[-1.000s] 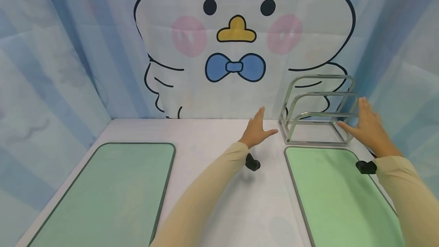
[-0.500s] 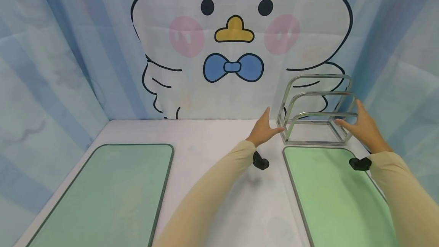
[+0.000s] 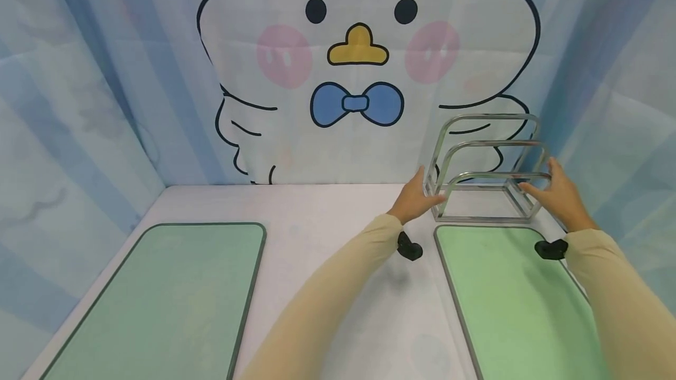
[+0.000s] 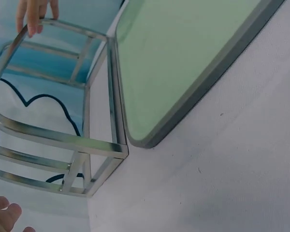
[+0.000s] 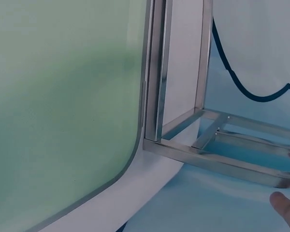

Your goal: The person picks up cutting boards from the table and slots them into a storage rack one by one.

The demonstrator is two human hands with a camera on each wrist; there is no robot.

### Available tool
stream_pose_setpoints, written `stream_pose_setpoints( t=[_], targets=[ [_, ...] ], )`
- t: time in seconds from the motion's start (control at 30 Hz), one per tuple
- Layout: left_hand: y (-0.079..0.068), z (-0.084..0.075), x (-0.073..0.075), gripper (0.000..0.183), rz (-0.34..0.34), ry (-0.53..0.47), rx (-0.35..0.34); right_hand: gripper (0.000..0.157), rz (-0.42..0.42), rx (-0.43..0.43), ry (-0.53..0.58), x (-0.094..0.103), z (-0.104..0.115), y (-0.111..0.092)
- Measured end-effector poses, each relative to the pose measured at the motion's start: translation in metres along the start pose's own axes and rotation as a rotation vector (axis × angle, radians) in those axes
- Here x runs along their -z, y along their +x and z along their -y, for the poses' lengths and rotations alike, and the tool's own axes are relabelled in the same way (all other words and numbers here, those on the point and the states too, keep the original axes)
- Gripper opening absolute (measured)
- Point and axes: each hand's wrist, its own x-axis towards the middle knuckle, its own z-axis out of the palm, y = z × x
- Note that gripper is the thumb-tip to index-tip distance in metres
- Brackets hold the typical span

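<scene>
A silver metal rack with three upright loops stands at the back right of the table. My left hand is beside its left side, thumb spread from the straight fingers. In the left wrist view those fingertips show a gap from the metal frame. My right hand is at the rack's right side, thumb toward the front loop and fingers extended. The right wrist view shows only its thumb, close to a loop; whether it touches cannot be told.
A green mat with a grey edge lies just in front of the rack. Another green mat is on the left of the white table. A printed curtain hangs directly behind the table and at both sides.
My left hand has moved right, up to the rack's left side. The right hand has shifted slightly left, closer to the rack. The rack stays in place on the table.
</scene>
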Motion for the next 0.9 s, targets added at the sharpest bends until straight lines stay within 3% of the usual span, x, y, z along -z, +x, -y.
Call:
stream_pose_setpoints(
  t=[0.3,0.43,0.67,0.9],
  targets=[
    [-0.001,-0.008,-0.013,0.086,0.063,0.020,-0.002,0.085,-0.021,0.013,-0.008,-0.003,-0.001,0.003],
    [0.001,-0.007,-0.018,0.080,0.079,0.021,-0.002,0.073,-0.081,0.048,0.004,-0.005,-0.004,0.001],
    [0.005,-0.007,-0.024,0.070,0.096,0.038,-0.018,0.057,-0.193,0.052,0.259,-0.001,-0.018,-0.006],
    [0.011,-0.009,-0.028,0.065,0.125,0.093,-0.030,0.052,-0.199,0.044,0.329,0.001,-0.030,-0.006]
  ],
)
